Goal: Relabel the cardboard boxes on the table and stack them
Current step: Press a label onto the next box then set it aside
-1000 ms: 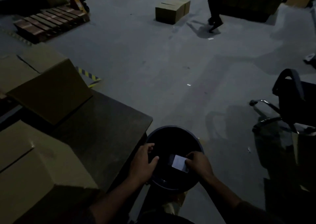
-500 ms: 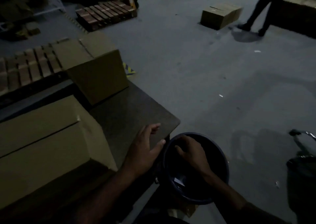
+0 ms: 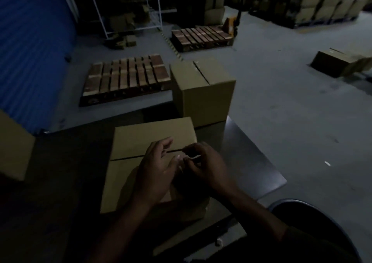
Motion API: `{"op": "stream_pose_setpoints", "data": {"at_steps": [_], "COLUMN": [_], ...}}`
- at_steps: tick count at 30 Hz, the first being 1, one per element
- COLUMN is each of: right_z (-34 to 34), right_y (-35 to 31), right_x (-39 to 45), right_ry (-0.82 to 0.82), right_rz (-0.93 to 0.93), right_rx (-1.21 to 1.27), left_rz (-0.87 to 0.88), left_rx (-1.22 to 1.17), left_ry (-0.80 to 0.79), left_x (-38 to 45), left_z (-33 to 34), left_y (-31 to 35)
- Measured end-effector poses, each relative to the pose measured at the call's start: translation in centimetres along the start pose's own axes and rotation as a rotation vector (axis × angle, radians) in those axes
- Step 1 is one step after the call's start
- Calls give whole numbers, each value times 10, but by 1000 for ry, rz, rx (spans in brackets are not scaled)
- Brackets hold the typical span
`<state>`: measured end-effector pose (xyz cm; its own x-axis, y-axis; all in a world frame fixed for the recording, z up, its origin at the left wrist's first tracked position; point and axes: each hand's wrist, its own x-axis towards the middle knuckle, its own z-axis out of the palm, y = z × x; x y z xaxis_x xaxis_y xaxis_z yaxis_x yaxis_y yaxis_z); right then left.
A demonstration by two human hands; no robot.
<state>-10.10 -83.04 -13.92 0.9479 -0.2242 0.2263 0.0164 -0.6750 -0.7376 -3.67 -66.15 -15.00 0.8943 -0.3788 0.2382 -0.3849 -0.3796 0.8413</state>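
Observation:
A closed cardboard box (image 3: 141, 140) lies flat on the dark table (image 3: 247, 158) right in front of me. Both my hands hover over its top near the flap seam. My left hand (image 3: 159, 170) and my right hand (image 3: 207, 166) meet over the box, and between their fingertips sits a small pale sliver (image 3: 192, 158), perhaps a label; which fingers pinch it is too dark to tell. A second, taller box (image 3: 203, 93) stands upright at the table's far edge. Part of a third box (image 3: 14, 148) shows at the far left.
A dark round bin (image 3: 314, 218) stands on the floor at my lower right. Beyond the table lie two wooden pallets (image 3: 126, 75), a white metal rack (image 3: 128, 11), a loose box (image 3: 338, 62) on the floor and stacked boxes (image 3: 326, 1) at the back.
My view swung left from the bin to the table. Both hands left the bin and came together over the flat box. The white slip stayed in the bin.

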Motion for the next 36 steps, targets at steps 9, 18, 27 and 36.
{"op": "stream_pose_setpoints", "data": {"at_steps": [9,18,27,36], "right_z": [95,94,83,67], "right_y": [-26,-13,-23,-16], "right_x": [32,5,1,-10], "right_ry": [-210,4,-54,281], "right_rz": [-136,120,116,509], "right_rx": [-444,-703,-688,-460], "left_rz": [95,315,324,-7], "left_rx": [311,465,453,80], "left_ry": [-150,-225,-220,52], "left_x": [23,22,24,12], "left_z": [-58,-67,-70,-83], "left_y": [-84,-108,-113,-141]}}
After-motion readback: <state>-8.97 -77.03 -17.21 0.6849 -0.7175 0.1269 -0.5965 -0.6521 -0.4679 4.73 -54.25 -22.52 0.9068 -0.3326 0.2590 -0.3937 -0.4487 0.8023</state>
